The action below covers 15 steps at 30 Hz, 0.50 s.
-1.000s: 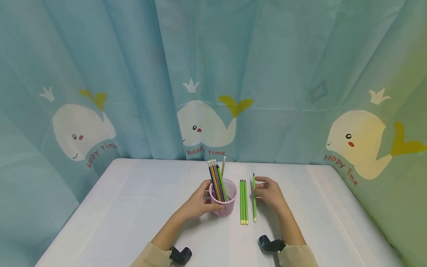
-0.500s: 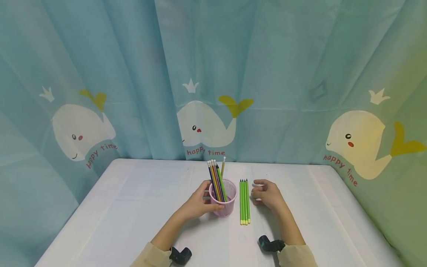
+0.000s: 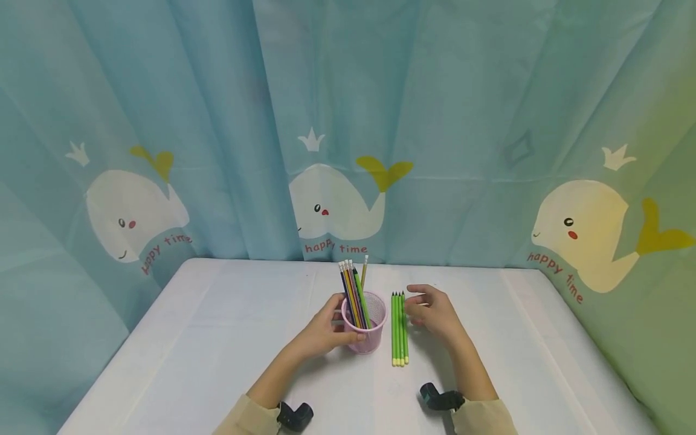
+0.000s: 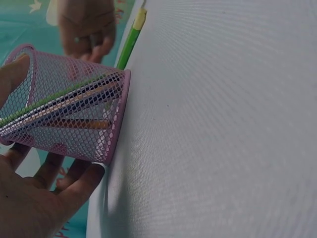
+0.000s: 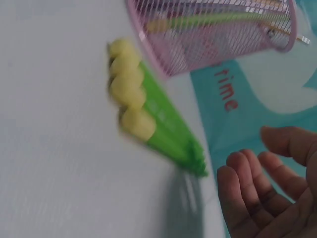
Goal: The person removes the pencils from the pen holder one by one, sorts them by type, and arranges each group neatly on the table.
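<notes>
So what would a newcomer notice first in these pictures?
Probably the big white cartoon whales printed across the blue-green fabric curtain behind the white table. Next, near the middle, the round pink mesh cup of multicoloured pencils, gripped by the left hand. Just right of it lie four bright-green, yellow-ended pencils, the right hand beside their tips.

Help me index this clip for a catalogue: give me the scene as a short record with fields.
Container: pink mesh cup, standing on white table
In the cup: mixed pencils, mostly eraser end up; exact count unclear
Loose items: four green pencils side by side, right of the cup
Left hand: holds the cup
Right hand: at the green pencils' tip end, contact unclear
Backdrop: blue-green curtain with whale prints
</notes>
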{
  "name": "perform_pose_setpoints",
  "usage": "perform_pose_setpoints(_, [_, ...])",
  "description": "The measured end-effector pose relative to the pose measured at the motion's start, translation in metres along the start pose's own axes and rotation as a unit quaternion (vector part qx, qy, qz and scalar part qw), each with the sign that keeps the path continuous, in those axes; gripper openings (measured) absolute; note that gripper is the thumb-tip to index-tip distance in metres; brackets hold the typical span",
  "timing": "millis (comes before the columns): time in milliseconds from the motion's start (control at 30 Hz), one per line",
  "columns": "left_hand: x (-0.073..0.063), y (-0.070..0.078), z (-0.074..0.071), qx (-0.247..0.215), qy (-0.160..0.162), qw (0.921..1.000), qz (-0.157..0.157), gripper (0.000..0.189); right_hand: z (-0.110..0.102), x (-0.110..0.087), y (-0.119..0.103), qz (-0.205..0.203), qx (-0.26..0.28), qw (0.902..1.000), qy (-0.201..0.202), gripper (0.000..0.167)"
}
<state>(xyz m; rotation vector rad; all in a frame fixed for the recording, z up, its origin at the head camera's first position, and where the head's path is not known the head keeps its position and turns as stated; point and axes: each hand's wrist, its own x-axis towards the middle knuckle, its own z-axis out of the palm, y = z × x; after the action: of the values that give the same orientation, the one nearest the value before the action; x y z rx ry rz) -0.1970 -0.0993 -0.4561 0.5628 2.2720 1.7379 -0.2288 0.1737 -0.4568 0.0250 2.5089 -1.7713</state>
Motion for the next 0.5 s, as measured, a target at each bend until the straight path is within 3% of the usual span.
perform_pose_setpoints(200, [0.0, -0.001, 0.0, -0.001, 0.001, 1.0, -0.004, 0.075, 0.009, -0.01, -0.024, -0.075, 0.018, 0.9969, -0.016, 0.037])
perform_pose_setpoints(500, [0.001, -0.002, 0.0, -0.008, -0.003, 1.0, 0.003, 0.074, 0.033, -0.027, -0.05, -0.194, -0.04, 0.9799, -0.027, 0.03])
